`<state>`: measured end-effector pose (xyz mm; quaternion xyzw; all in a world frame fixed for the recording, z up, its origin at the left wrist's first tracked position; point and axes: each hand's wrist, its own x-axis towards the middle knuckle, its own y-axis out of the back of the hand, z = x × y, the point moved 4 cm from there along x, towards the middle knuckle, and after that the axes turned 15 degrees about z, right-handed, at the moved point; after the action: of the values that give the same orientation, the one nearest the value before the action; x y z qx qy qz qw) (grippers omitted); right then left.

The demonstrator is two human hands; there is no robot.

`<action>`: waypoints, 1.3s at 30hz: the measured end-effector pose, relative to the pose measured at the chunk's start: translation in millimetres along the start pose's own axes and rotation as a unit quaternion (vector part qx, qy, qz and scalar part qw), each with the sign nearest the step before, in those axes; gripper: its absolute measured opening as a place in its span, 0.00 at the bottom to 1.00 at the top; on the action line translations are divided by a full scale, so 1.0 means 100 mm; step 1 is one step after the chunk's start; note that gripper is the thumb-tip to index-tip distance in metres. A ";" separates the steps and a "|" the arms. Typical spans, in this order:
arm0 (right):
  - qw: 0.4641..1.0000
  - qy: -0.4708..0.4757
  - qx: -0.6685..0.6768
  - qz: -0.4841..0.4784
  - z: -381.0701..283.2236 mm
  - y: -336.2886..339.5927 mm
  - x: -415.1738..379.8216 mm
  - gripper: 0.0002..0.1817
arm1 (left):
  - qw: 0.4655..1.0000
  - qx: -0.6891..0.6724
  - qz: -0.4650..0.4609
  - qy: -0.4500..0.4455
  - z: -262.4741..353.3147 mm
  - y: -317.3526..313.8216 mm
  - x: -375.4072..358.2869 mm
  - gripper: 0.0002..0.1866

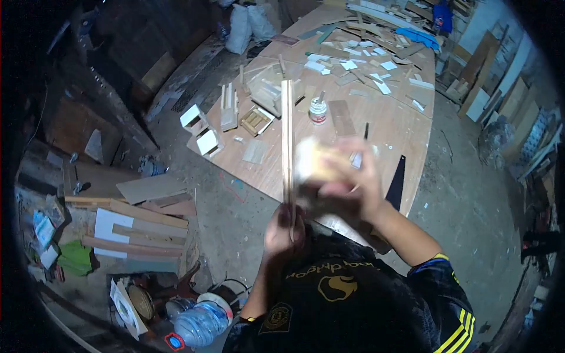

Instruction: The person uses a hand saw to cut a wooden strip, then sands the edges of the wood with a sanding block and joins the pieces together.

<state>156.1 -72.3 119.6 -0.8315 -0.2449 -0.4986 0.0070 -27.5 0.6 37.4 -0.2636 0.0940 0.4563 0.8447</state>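
Observation:
My left hand (282, 230) is closed around the lower end of a long, narrow wooden strip (287, 135), which stands up in front of me over the table. Beside the strip, on its right, my right hand (360, 179) is smeared by motion and wrapped around a pale yellowish block (312, 162). The blur hides exactly what the block is; its left side comes right up to the strip. Behind them stands an open white jar (318, 112) with a stick in it. A dark saw blade (397, 182) lies near the table's right edge.
On the wooden table (271, 176) are small wooden box-like pieces (229, 109), a white-faced box (200, 129) at the left corner and scattered white offcuts (353, 65) at the back. Boards (135, 229) lie on the floor left, near a large water bottle (203, 323).

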 end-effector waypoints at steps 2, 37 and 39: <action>0.998 -0.005 0.043 -0.045 -0.05 -0.17 -0.11 0.27 | 1.000 0.018 0.008 0.010 0.07 -0.14 -0.08 0.23; 0.985 0.121 -0.113 0.046 0.45 0.62 0.81 0.22 | 0.996 0.033 0.048 0.067 -0.37 -0.32 0.22 0.23; 0.980 0.185 -0.079 -0.012 0.24 0.37 0.53 0.19 | 0.993 0.065 0.058 -0.079 -0.34 -0.37 0.26 0.21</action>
<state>211.4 -77.6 160.3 -0.7199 -0.2096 -0.6614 -0.0199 19.7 -15.1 12.0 -0.1651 0.0716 0.5171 0.8368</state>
